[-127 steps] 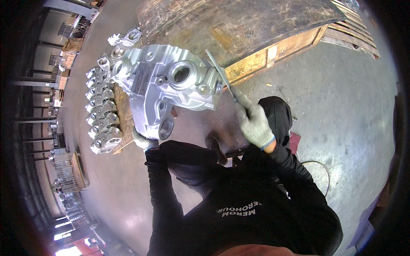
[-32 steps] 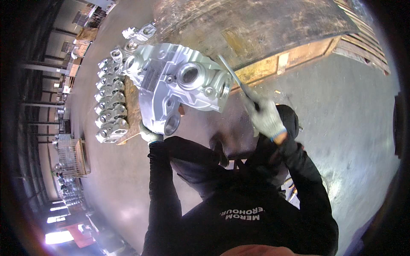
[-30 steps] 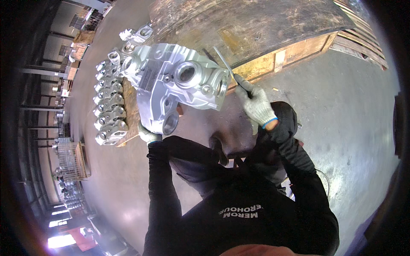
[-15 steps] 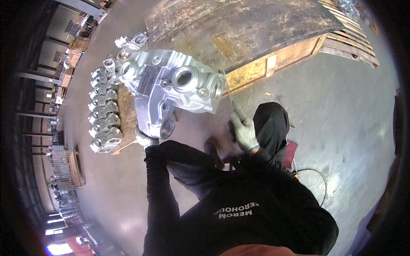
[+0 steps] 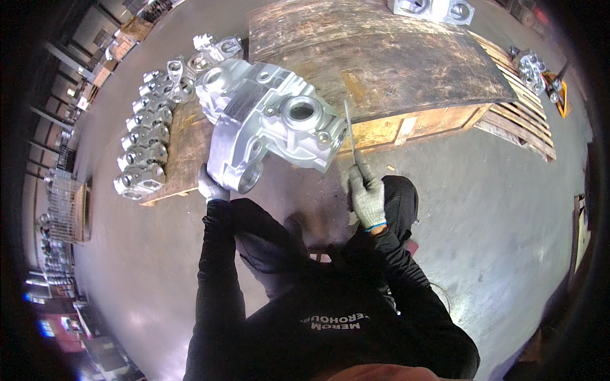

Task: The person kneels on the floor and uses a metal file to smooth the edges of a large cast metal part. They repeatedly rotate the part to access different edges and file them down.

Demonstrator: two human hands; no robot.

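A large silvery metal casting (image 5: 244, 136) with several round bores is tilted in front of me, at the edge of the wooden worktop. My left hand (image 5: 213, 185), in a pale knitted glove, is closed around its lower left end; the casting hides part of the fingers. In my gloved right hand (image 5: 368, 200) is a long thin file (image 5: 349, 133), pointing away from me. Its blade stands beside the casting's right-hand bored end; whether the two touch, I cannot tell.
A worn wooden worktop (image 5: 406, 70) spans the far side, with another casting (image 5: 432, 9) on its far edge. Rows of similar castings (image 5: 145, 134) rest on wood at left. A slatted pallet (image 5: 521, 105) and an orange pallet jack (image 5: 560, 101) are at right.
The whole view has shifted, bringing more of the far worktop and the right side into sight. The file now stands more upright beside the casting. Both hands keep their holds.
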